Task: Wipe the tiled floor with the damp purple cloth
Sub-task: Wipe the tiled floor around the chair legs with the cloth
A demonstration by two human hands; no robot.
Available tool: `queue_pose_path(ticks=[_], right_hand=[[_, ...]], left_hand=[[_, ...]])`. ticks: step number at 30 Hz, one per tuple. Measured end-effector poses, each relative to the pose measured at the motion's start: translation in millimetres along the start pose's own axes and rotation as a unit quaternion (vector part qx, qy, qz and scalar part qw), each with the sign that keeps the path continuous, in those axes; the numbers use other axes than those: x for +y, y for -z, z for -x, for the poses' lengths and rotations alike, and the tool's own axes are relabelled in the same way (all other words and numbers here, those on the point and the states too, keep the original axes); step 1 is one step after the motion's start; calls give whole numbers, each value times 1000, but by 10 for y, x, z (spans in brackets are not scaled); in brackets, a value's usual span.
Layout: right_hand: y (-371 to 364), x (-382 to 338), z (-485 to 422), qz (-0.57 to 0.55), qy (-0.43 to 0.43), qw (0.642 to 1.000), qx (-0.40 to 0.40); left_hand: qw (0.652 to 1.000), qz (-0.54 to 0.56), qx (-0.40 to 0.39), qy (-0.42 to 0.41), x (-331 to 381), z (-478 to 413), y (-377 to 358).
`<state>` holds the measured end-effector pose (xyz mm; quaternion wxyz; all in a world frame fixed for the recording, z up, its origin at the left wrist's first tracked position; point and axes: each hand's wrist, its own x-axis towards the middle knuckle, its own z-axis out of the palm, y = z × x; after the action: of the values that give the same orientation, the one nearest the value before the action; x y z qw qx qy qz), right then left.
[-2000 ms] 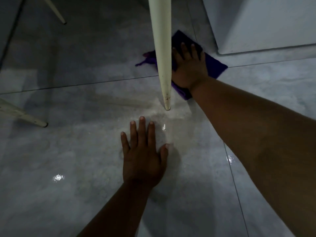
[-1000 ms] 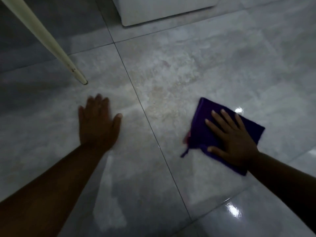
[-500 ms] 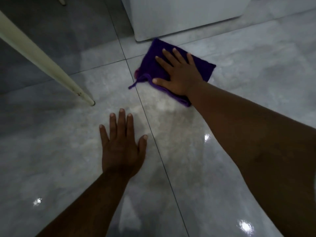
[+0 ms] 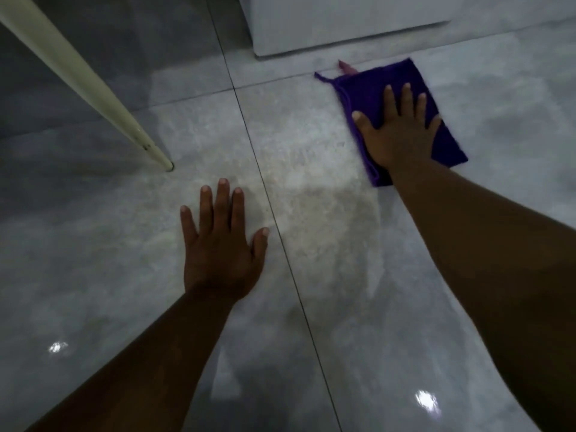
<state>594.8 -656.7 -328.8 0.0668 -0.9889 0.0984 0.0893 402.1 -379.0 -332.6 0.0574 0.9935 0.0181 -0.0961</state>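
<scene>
The purple cloth [image 4: 374, 84] lies folded flat on the grey tiled floor [image 4: 311, 182] at the upper right. My right hand [image 4: 397, 132] presses palm-down on the cloth with fingers spread, covering its middle. A small pink tag sticks out at the cloth's far edge. My left hand [image 4: 221, 244] rests flat on the bare tile at centre left, fingers apart, holding nothing. A dark grout line runs between the two hands.
A cream table leg [image 4: 93, 85] slants down from the upper left and meets the floor just left of my left hand. A white cabinet or appliance base [image 4: 343, 23] stands at the top, right behind the cloth. Wet glossy patches reflect light near the bottom.
My right hand has slid the cloth rightward along the white base, from near the grout line to farther right. My left hand stays planted on the tile.
</scene>
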Motion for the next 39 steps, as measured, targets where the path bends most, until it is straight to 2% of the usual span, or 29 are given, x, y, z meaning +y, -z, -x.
queue_pose_path(ticks=[2, 4, 6, 8, 11, 13, 16, 20, 24, 28, 36, 39], right_hand=[[-74, 29, 443, 14, 13, 1000, -3], [-155, 167, 950, 34, 67, 997, 0], [-219, 435, 1458, 44, 119, 992, -7], [-249, 835, 1860, 53, 131, 990, -16], [-201, 1570, 2271, 49, 64, 997, -20], [-129, 2029, 2571, 35, -25, 999, -15], [-125, 2289, 2978, 0, -127, 992, -22], [-354, 1865, 3492, 11, -122, 992, -26], [-471, 1329, 3704, 66, 0, 996, -54], [-520, 598, 3604, 90, 137, 984, -70], [-625, -1212, 2986, 115, 295, 946, -67], [-778, -2098, 3083, 116, 350, 927, -66]], left_hand=[[1000, -1, -1, -6, 0, 24, -4], [1000, 2, 5, -9, -1, 42, -26], [1000, -3, 8, -8, 2, 41, -45], [1000, -7, 9, -6, -3, 18, -51], [1000, -15, -18, -10, -37, -18, -20], [999, -10, -37, -10, -72, 73, 26], [999, 50, -11, 4, -131, 438, 136], [996, 90, 20, 3, -438, 1317, 59], [992, 107, 18, 57, -795, 1925, -171], [990, 89, 35, 103, -1271, 2416, -255], [972, 96, 62, 203, -2141, 2806, -214], [959, 127, 69, 244, -2342, 2891, -212]])
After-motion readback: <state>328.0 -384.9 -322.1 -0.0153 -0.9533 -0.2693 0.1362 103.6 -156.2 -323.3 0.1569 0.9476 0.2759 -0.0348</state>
